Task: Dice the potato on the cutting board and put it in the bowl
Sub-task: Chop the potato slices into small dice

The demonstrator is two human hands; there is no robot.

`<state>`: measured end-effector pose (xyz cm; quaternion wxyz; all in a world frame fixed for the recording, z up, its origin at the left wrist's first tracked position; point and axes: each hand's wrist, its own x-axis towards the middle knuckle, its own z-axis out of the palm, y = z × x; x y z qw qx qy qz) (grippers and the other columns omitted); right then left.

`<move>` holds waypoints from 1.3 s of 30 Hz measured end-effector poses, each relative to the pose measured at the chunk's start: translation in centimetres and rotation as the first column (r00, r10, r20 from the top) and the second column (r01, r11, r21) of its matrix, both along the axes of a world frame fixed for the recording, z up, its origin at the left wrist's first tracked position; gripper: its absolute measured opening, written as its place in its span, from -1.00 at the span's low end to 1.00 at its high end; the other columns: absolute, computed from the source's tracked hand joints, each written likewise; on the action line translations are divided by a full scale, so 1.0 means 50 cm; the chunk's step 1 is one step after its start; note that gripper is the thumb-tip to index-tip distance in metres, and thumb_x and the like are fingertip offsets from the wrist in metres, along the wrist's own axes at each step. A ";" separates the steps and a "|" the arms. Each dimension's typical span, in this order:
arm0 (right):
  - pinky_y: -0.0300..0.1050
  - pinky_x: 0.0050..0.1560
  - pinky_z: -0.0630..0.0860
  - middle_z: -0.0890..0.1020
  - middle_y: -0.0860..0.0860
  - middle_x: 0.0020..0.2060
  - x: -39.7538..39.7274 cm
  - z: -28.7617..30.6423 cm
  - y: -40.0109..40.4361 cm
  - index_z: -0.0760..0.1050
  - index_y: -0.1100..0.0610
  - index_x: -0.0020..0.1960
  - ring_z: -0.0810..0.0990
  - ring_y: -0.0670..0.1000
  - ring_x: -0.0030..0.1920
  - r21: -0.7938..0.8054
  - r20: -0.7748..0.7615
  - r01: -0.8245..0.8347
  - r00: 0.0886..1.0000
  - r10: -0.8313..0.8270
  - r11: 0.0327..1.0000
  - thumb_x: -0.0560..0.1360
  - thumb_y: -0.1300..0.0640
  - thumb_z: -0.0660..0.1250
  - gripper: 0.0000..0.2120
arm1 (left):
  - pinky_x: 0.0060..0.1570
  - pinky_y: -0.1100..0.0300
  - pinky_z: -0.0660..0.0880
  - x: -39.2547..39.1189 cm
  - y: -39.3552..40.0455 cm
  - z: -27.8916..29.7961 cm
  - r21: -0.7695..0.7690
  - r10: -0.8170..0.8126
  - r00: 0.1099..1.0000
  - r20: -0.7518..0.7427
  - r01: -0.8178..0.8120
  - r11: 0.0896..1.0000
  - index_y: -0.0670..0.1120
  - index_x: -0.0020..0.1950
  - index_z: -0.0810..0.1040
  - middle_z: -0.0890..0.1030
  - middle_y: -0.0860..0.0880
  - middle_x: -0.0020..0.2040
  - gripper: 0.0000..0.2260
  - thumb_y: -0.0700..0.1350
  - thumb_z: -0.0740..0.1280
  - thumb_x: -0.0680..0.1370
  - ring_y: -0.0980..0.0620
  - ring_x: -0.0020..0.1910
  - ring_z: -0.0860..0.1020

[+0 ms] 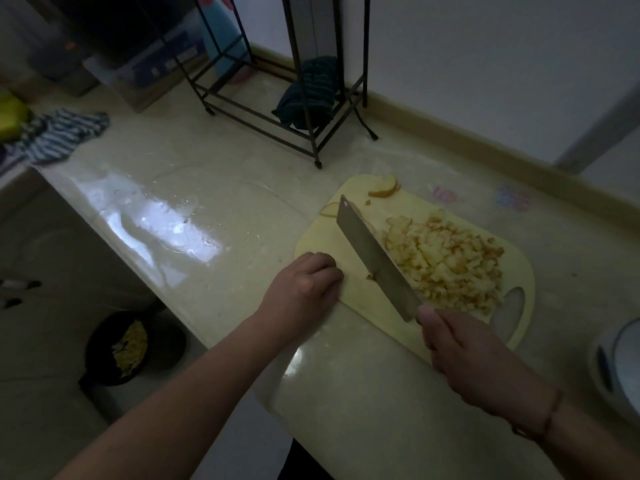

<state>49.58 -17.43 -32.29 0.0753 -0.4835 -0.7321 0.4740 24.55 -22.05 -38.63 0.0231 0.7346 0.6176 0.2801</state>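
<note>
A pale yellow cutting board (pixel 323 233) lies on the counter. A heap of diced potato (pixel 446 261) covers its right half, and a few potato slices (pixel 384 188) lie at its far end. My right hand (pixel 474 358) grips the handle of a cleaver (pixel 374 258), whose blade stands on the board along the left side of the heap. My left hand (pixel 304 289) rests fingers curled on the board's near left edge, holding nothing that I can see. A white bowl (pixel 620 362) shows partly at the right edge.
A black wire rack (pixel 277 109) with a dark cloth (pixel 311 91) stands at the back of the counter. A striped cloth (pixel 55 136) lies at the far left. On the floor to the left is a dark bin (pixel 135 344) with peelings. The counter's edge runs diagonally on the left.
</note>
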 end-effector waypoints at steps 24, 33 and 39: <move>-0.23 -0.40 0.28 0.44 -0.07 -0.52 0.034 -0.001 -0.026 0.38 0.13 -0.33 0.39 -0.13 -0.50 -0.010 -0.084 0.094 0.992 -0.094 0.996 0.48 -0.29 0.03 -0.48 | -0.16 0.12 0.58 0.107 0.062 -0.028 0.058 -0.133 0.984 0.120 0.126 0.990 -0.23 -0.04 0.70 0.66 -0.15 0.00 -0.93 -0.25 0.47 0.51 -0.09 -0.09 0.65; -0.16 -0.34 0.34 0.48 0.05 -0.48 0.087 0.028 -0.019 0.38 0.05 -0.34 0.50 -0.05 -0.40 0.180 0.069 -0.007 0.998 -0.006 0.984 0.41 -0.38 0.01 -0.48 | -0.28 0.02 0.51 0.081 0.057 0.011 0.260 -0.100 0.981 0.164 0.055 0.964 -0.25 -0.18 0.61 0.59 -0.19 -0.18 -0.76 -0.13 0.35 0.59 -0.15 -0.23 0.56; -0.07 -0.40 0.35 0.44 -0.07 -0.40 0.096 0.042 -0.032 0.18 -0.11 -0.18 0.58 -0.01 -0.31 0.449 0.397 -0.252 0.916 0.061 0.857 0.42 -0.42 -0.27 -0.54 | 0.00 0.04 0.42 0.071 0.016 0.107 0.299 -0.145 0.981 0.130 0.100 0.949 -0.10 -0.06 0.51 0.56 -0.10 -0.09 -0.84 -0.01 0.32 0.57 -0.12 -0.09 0.51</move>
